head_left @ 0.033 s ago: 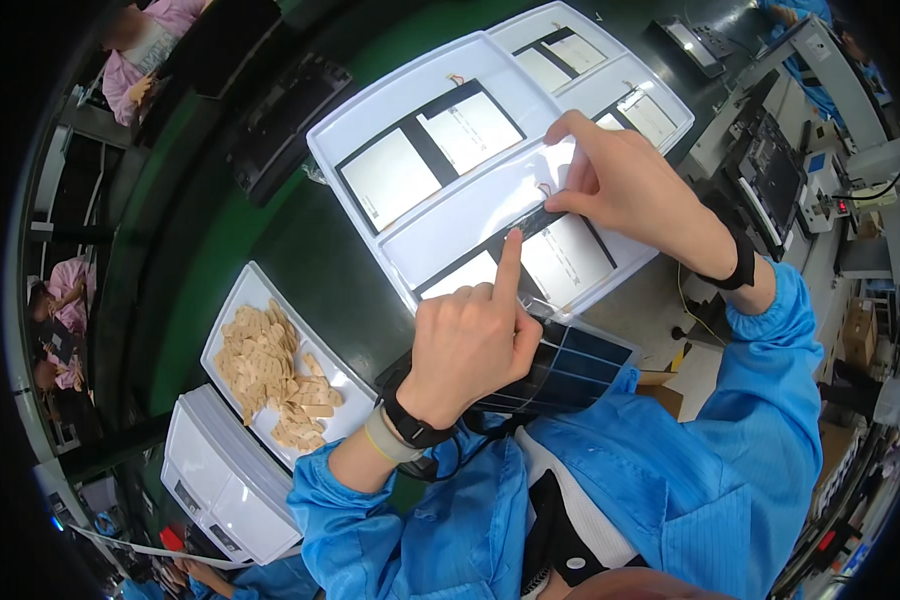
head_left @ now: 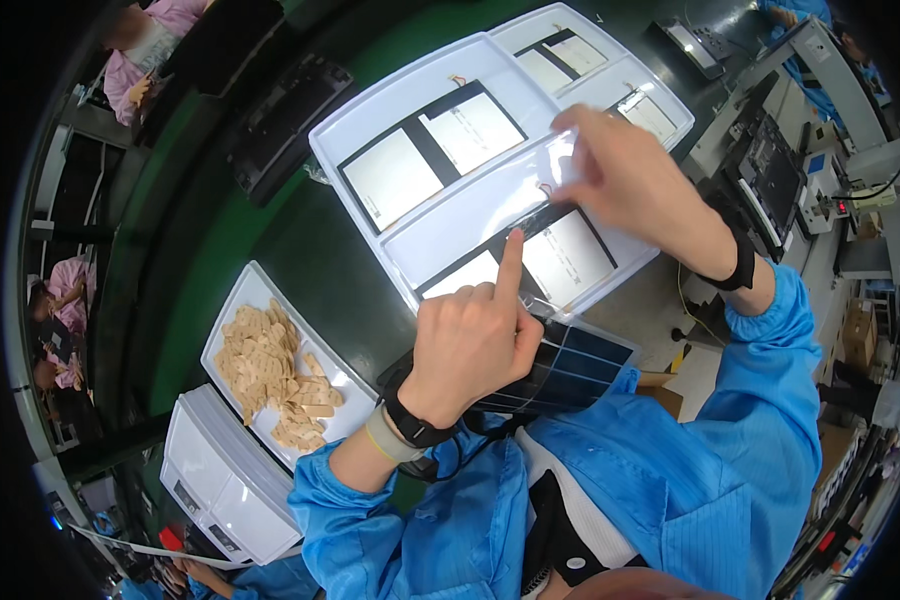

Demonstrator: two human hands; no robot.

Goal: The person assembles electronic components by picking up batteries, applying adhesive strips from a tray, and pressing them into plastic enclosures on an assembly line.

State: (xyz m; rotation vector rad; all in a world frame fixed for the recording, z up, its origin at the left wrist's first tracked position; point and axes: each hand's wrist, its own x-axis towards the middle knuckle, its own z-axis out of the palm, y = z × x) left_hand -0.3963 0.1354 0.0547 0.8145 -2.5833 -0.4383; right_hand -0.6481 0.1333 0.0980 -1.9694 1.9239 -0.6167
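My left hand (head_left: 475,335) has its index finger stretched out, the tip on the black strip of a flat pack (head_left: 570,262); its other fingers are curled. That pack, like a flat battery, has two white faces, a black border and thin coloured wires at its far edge. My right hand (head_left: 620,185), blurred, hovers over the pack's far right corner. Its thumb and index finger are apart, with nothing visible held between them. The pack lies in a white plastic tray (head_left: 395,262). In the compartment beyond it lies a similar pack (head_left: 475,130).
Behind stands another white tray (head_left: 625,75) with similar packs. At left, a white tray (head_left: 255,290) holds a heap of tan strips (head_left: 260,355); stacked white trays (head_left: 220,470) stand nearer. A dark gridded panel (head_left: 570,370) is before my chest. Equipment (head_left: 820,185) is at right.
My right hand has shifted slightly right and up off the pack's far edge, its thumb leaving the black strip. The left hand stays where it was.
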